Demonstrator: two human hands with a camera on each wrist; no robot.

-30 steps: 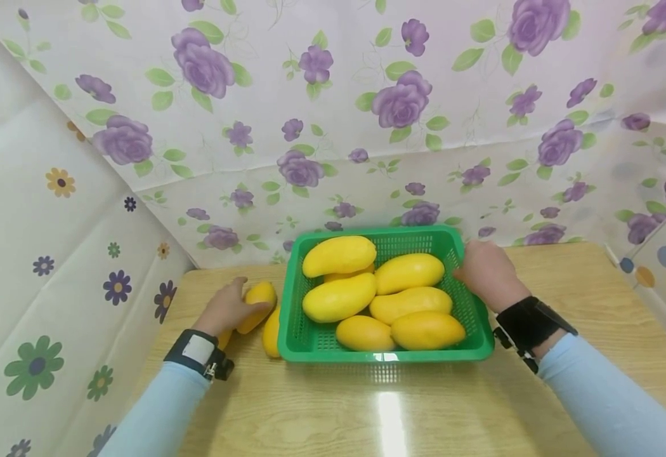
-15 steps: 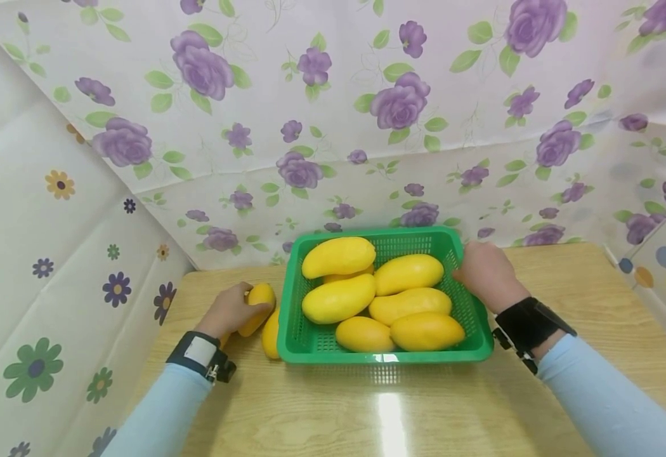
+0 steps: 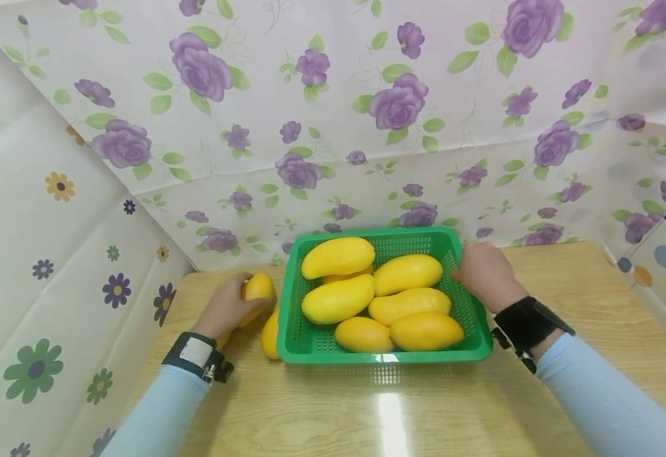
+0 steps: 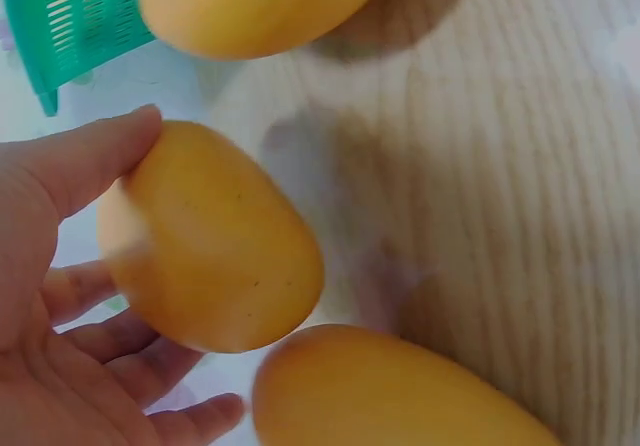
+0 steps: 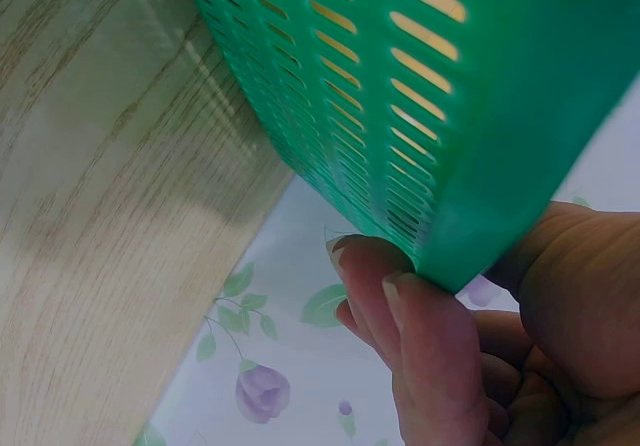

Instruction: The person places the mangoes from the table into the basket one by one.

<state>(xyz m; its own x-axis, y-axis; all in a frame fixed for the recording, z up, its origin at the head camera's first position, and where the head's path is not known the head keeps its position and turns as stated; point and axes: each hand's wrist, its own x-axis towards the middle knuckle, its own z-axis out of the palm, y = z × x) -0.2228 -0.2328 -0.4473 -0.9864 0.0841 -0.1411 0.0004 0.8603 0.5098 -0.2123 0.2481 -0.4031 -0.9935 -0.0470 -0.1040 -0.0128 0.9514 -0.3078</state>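
My left hand (image 3: 226,306) holds a yellow mango (image 3: 260,287) just left of the green basket (image 3: 384,358). In the left wrist view the thumb lies along one side of this mango (image 4: 220,246), with the fingers curled about its other side. Two more mangoes lie close by: one (image 3: 270,337) against the basket's left wall, another (image 4: 385,396) near my little finger, mostly hidden in the head view by my hand. At the basket's right end my right hand (image 3: 488,271) grips the rim, fingers (image 5: 440,341) on the outside and thumb over the edge.
Several mangoes (image 3: 410,271) fill much of the basket, some stacked. The basket stands on a wooden table (image 3: 310,412) near its back edge. Flower-patterned sheeting (image 3: 299,171) rises behind the table, with another patterned sheet (image 3: 70,273) on the left.
My left fingers have closed round the mango, and its far end has shifted slightly up and away. My right hand keeps its place on the basket's rim.
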